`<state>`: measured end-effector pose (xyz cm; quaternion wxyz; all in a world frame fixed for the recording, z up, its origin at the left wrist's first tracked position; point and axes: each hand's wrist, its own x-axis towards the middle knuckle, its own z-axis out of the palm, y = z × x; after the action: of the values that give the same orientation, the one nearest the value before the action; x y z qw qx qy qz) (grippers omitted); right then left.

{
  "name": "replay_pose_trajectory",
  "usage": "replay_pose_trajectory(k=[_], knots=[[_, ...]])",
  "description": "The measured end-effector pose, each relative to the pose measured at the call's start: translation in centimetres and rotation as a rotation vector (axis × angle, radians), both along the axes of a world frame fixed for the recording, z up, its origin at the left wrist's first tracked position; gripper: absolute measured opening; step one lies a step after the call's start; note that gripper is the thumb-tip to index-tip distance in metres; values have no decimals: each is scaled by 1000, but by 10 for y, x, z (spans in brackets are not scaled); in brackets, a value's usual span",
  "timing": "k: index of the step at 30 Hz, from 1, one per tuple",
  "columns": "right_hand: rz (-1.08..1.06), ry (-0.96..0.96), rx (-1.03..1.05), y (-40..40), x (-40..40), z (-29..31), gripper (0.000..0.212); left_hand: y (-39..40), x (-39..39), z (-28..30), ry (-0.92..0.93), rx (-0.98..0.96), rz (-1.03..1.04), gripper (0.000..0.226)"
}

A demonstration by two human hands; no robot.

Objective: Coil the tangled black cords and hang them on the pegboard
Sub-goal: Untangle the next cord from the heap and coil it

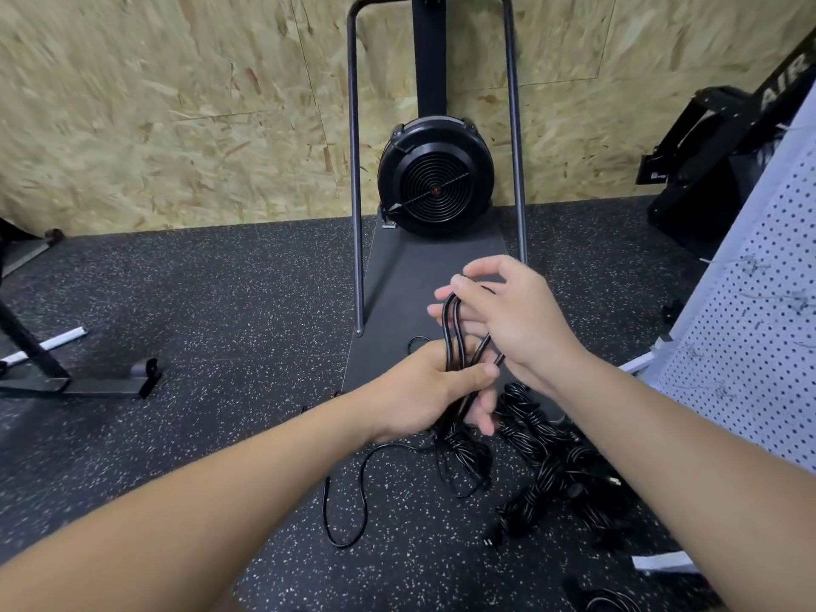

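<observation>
A black cord (pixel 455 329) stands in loops between my hands. My left hand (pixel 424 390) grips the bottom of the loops, thumb closed over the strands. My right hand (pixel 503 311) is at the top of the loops, with its fingers curled round the bend. The cord's loose tail (pixel 349 492) trails down to the floor on the left. A pile of tangled black cords (pixel 552 470) lies on the floor under my right forearm. The white pegboard (pixel 750 346) leans at the right edge, with several small metal hooks on it.
A black fan machine (pixel 435 178) on a dark base plate (pixel 397 276) with two metal uprights stands straight ahead against an OSB wall. Black equipment frames sit at the left (pixel 88 382) and the far right (pixel 706 170). The floor is speckled black rubber.
</observation>
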<state>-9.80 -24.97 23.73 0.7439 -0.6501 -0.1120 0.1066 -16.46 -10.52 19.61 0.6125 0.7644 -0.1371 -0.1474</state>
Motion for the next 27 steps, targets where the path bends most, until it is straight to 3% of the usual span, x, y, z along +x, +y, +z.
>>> replay_pose_trajectory(k=[6,11,14,16,20,25,27], knots=[[35,1,-36,-5,1,13,31,1,-3,14,231,-309,6,25],[111,252,293,2,-2,17,25,2,-4,20,152,-264,-19,24],[145,288,359,4,-1,18,23,-3,-9,15,142,-253,41,51],[104,229,282,4,1,17,23,-5,-9,10,106,-269,145,59],[-25,102,188,5,5,13,23,2,-4,10,99,-311,341,37],[-90,-331,-141,0,6,19,17,8,-5,24,143,-237,161,46],[-83,-370,-125,-2,6,22,17,12,-5,31,201,-277,71,40]])
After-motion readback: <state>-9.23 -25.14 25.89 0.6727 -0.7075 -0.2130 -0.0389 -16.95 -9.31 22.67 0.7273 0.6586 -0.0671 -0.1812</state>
